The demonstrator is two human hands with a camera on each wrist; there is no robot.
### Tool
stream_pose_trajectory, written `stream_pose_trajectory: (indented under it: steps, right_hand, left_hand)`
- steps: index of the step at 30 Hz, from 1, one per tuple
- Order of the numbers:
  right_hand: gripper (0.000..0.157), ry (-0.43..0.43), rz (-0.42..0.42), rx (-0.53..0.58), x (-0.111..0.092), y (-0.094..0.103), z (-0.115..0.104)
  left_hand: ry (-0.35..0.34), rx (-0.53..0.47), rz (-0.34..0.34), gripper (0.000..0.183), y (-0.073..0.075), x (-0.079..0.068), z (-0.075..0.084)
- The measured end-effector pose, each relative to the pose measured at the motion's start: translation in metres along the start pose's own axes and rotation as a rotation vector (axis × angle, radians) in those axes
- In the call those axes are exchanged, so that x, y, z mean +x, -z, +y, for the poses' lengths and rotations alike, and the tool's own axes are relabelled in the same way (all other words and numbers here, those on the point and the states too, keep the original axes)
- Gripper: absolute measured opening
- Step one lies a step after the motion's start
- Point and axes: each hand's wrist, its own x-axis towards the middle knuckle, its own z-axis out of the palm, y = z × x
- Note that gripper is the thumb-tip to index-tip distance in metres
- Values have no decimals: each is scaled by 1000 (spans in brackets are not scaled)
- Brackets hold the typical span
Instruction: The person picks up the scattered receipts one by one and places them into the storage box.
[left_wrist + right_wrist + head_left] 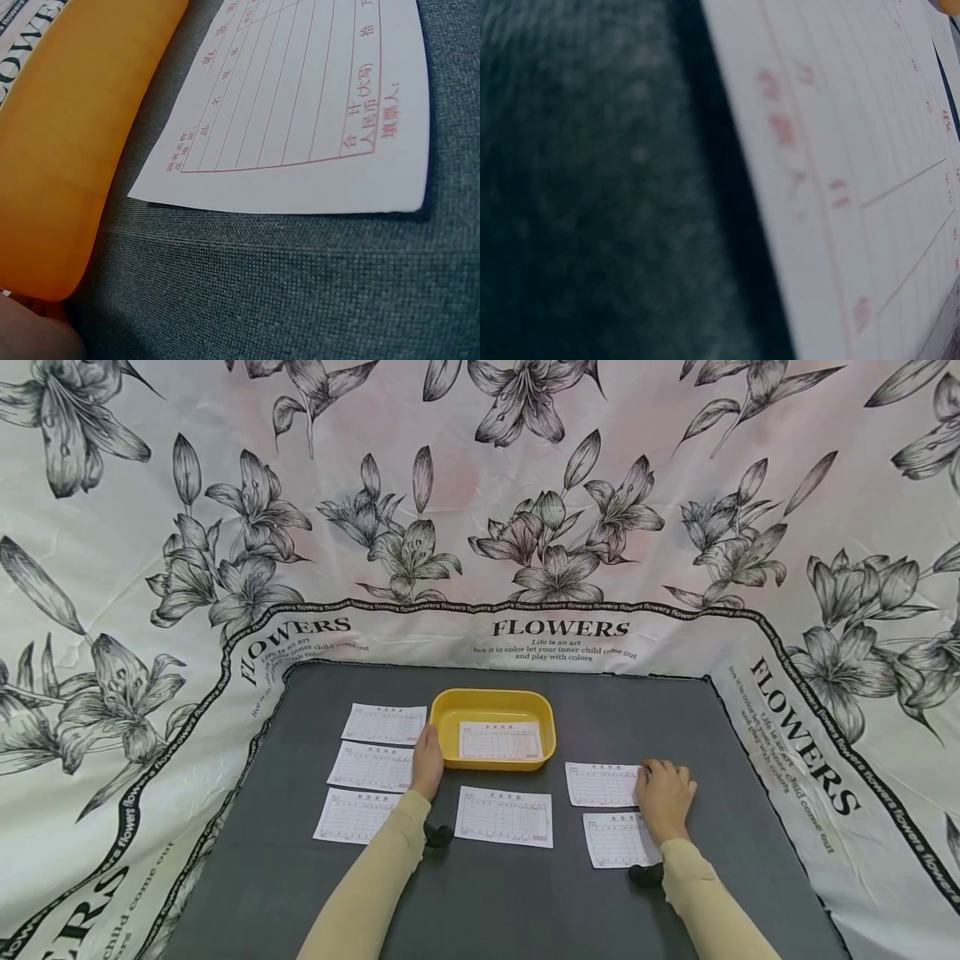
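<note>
At the left side of a yellow plastic tray [491, 765], my left hand [427, 766] holds its edge; part of that hand [37, 334] shows at the tray's corner in the left wrist view. A printed receipt slip [500, 741] lies inside the tray. My right hand [666, 797] rests over the right end of the upper right slip [602, 785], fingers bent; its fingertips are partly hidden, so I cannot tell whether they pinch the paper. Below it lies a lower right slip [615, 841], partly covered by my wrist.
Three slips form a column at the left: top [384, 724], middle [367, 766] and bottom [352, 816]. A single slip [504, 817] lies in front of the tray. Flower-printed cloth [555, 647] borders the dark grey tabletop [525, 902].
</note>
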Motion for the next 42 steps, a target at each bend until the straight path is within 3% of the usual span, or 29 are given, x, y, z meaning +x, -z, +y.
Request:
stream_pose_trajectory:
  steps: [6, 17, 23, 30, 42]
  right_hand:
    - [15, 19, 30, 22, -4, -2, 2]
    - [20, -11, 6, 64, -1, 0, 3]
    - [24, -82, -52, 58, 0, 3, 6]
    - [26, -129, -104, 64, 5, 4, 7]
    - [34, -289, -125, 190, 10, 15, 0]
  left_hand:
    - [-1, 0, 2, 59, 0, 2, -1]
    - [-10, -3, 4, 58, 1, 1, 1]
    - [15, -5, -3, 58, -1, -5, -2]
    - [-24, 2, 6, 56, 0, -7, 1]
    - [-20, 25, 6, 57, 1, -5, 5]
